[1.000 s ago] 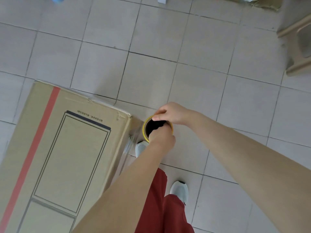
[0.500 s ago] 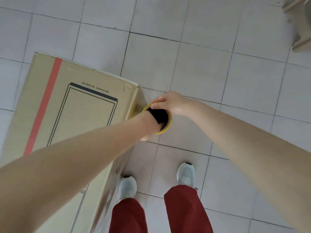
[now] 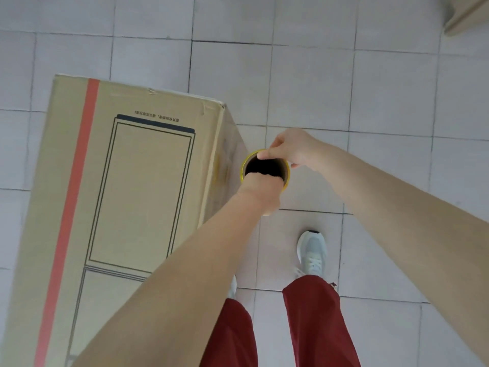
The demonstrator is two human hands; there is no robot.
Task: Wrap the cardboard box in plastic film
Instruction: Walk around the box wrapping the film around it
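Observation:
A tall cardboard box [image 3: 137, 186] with a red stripe and a black line drawing stands on the tiled floor at the left. Right beside its near right corner I hold an upright roll of plastic film [image 3: 244, 168] with a yellow-rimmed hollow core, seen from above. My left hand [image 3: 260, 192] reaches into the core, its fingers hidden inside. My right hand [image 3: 291, 149] pinches the roll's far rim, thumb on the edge. Shiny film covers the box's right side face [image 3: 225, 165].
My two feet in white shoes [image 3: 312, 250] and red trousers [image 3: 315, 321] stand just right of the box. A beige piece of furniture [image 3: 468, 14] sits at the top right corner. Grey floor tiles [image 3: 370, 88] spread around.
The view has shifted along the box's right side and the roll now sits a little further past its corner. Both hands keep their hold on the roll.

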